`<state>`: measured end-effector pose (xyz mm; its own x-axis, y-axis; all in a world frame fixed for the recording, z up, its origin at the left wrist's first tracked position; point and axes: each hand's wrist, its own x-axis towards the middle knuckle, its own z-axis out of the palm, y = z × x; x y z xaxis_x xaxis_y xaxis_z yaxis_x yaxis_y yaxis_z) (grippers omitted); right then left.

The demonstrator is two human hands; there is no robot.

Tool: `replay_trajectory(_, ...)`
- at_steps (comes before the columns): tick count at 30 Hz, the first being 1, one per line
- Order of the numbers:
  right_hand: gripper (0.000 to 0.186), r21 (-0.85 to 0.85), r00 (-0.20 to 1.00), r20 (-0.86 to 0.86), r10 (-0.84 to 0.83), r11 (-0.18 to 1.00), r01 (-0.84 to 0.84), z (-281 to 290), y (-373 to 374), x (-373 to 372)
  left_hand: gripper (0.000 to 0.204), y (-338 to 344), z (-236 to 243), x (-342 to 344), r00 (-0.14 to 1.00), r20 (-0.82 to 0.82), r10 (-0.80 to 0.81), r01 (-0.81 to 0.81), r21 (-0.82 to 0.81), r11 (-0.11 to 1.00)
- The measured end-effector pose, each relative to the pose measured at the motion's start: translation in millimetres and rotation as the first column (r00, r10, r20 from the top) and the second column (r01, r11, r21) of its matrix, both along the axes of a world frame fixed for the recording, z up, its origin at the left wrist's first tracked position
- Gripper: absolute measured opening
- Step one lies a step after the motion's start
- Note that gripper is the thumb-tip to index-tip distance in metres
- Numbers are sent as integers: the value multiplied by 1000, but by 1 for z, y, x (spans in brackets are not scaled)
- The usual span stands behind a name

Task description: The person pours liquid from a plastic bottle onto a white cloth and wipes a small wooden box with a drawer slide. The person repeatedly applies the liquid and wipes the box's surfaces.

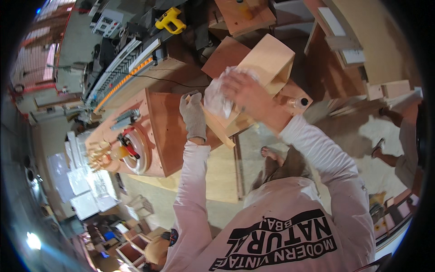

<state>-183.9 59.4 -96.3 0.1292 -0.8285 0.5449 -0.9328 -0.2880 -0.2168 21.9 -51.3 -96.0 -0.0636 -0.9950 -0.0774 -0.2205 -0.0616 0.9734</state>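
A pale wooden box (268,55), open at one end, lies tilted in front of me. My bare right hand (247,93) presses a crumpled white cloth (217,97) against it, slightly blurred by motion. On the left, my left hand (193,117) wears a grey knit glove. Its fingers curl around the near left part of the box, by a light wooden edge (219,130) that slants down to the right. The cloth hides part of the box, and the left fingertips are only partly visible.
A reddish plywood cabinet (165,136) at left carries a white ring-shaped roll (144,156) and red-handled pliers (129,146). A small bottle (298,103) stands on a board right of the box. Farther off lies a yellow power tool (171,21). Another person (405,140) stands at right.
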Motion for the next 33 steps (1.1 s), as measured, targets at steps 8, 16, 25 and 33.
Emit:
replay_trajectory(8, 30, 78, 741, 662, 107, 975, -210, 84, 27, 32, 40, -6, -26, 13, 911, -411, 27, 33, 138, 990)
replay_trajectory(16, 21, 263, 968, 229, 107, 950, -167, 68, 12, 106, 49, -12, -53, 2, 676, -725, 130, 207, 357, 911)
replay_trajectory(25, 16, 173, 969, 162, 185, 962, -212, 61, -22, 113, 60, -40, -104, 0, 677, -736, 28, 162, 186, 969)
replay_trajectory(33, 22, 213, 973, 166, 161, 957, -195, 56, -12, 105, 79, -33, -95, -9, 937, -349, 22, -31, -21, 999)
